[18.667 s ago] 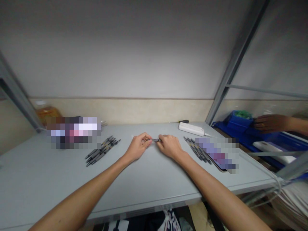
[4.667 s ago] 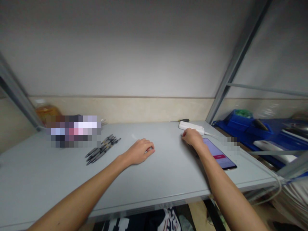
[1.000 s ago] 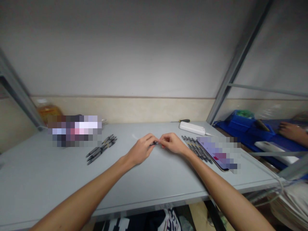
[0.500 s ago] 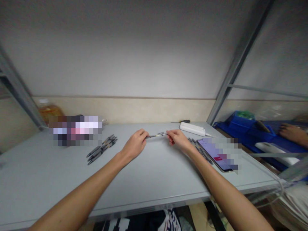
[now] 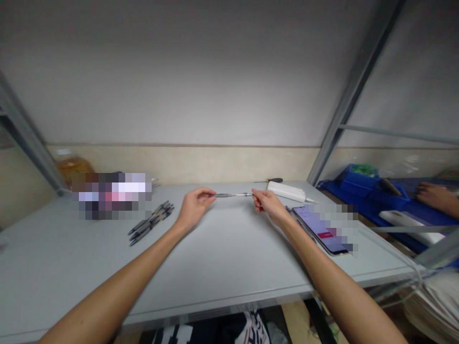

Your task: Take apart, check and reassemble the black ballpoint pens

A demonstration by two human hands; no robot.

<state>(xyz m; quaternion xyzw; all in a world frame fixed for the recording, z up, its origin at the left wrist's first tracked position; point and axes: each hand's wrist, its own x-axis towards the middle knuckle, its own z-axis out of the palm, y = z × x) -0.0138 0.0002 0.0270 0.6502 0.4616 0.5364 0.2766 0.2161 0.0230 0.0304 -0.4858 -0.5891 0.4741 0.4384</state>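
In the middle of the desk's far half, my left hand (image 5: 195, 204) and my right hand (image 5: 268, 204) hold a slim pen (image 5: 234, 195) level between them. My left fingers pinch its grey grip end. At the other end, my right thumb and fingers are closed on the lighter end. A thin stretch shows between the two ends; whether the parts are joined I cannot tell. Left of my left hand lies a bundle of several grey pens (image 5: 152, 223). More pens (image 5: 303, 225) lie beside the phone, partly hidden by my right forearm.
A phone (image 5: 319, 229), partly blurred out, lies on the grey desk (image 5: 229, 267) at the right. Behind my right hand are a white power strip (image 5: 287, 191) and a screwdriver (image 5: 274, 180). Metal posts flank the desk. Another person's hand (image 5: 433, 193) rests near blue bins (image 5: 358, 184).
My left hand has shifted slightly left and up, its fingers straighter, and more of the grey grip shows. The pen is now more level, and my right hand has moved slightly right.
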